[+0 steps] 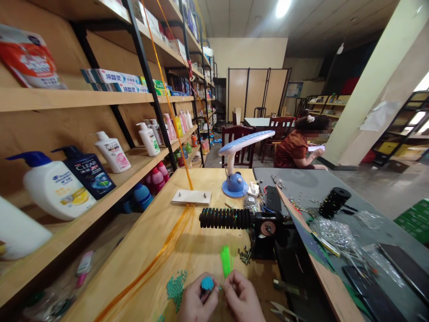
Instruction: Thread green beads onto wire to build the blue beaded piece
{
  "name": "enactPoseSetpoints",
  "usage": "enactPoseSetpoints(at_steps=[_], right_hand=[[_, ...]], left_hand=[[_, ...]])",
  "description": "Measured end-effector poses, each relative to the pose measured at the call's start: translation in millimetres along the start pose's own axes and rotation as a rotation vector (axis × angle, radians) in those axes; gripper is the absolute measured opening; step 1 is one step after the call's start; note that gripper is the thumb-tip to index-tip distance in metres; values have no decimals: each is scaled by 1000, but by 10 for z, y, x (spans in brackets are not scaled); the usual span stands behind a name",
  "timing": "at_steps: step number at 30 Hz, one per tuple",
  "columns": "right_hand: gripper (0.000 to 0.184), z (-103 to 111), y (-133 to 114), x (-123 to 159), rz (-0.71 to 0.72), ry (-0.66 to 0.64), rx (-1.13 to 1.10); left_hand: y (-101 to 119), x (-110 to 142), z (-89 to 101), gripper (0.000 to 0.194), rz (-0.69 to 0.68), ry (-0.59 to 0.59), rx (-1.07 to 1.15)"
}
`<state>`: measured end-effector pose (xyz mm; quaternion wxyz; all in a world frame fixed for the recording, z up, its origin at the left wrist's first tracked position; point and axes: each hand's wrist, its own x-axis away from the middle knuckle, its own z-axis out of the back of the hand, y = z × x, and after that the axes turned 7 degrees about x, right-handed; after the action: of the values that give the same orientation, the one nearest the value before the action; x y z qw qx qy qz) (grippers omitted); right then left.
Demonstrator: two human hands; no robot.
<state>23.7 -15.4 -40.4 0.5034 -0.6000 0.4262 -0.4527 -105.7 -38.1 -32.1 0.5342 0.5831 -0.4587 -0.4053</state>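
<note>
Head view: toward the worktop's (pixel 211 243) near edge, our left hand (pixel 198 300) grips the blue-topped piece (pixel 207 283); our right hand (pixel 239 293) pinches beside green strands (pixel 225 260), its content unclear. We should hold both steady.

Bottom centre's got a super neon green fibre bundle (pixel 225 260), a bright blue round piece (pixel 207 283) and loads of teal beads (pixel 175 287), with orange threads (pixel 167 245) at lower left. Mid-frame, the desk lamp (pixel 246 141) is blue, the ridged roller (pixel 224 219) black with orange flecks.
</note>
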Motion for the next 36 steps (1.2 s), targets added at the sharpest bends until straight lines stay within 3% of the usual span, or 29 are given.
enactPoseSetpoints(at_steps=[8,11,15,19,24,26,28,31,33,36], right_hand=[[55,69,-42,-18,-12,-50,-38],[53,67,-97,-22,-22,-91,-35],[48,30,-181,-35,-14,-95,137],[45,-76,-200,-65,32,-109,264],[40,-222,-26,-97,125,-103,442],[39,-233,52,-85,163,-57,501],[44,-216,93,-69,135,-49,442],[56,-180,75,-71,15,-107,143],[61,-169,38,-99,-25,-105,-23],[61,-174,10,-160,-28,-21,-93]], left_hand=[[-100,-34,25,22,-36,-2,-81],[-13,-33,42,26,-20,-36,-49],[198,-70,116,32,-12,-99,-10],[328,-154,113,46,60,-33,76],[376,-294,6,53,226,124,436],[409,-389,47,53,224,193,509],[455,-488,148,53,154,271,529],[507,-541,299,53,141,271,518],[491,-473,324,55,179,184,439],[388,-290,251,58,231,40,297]])
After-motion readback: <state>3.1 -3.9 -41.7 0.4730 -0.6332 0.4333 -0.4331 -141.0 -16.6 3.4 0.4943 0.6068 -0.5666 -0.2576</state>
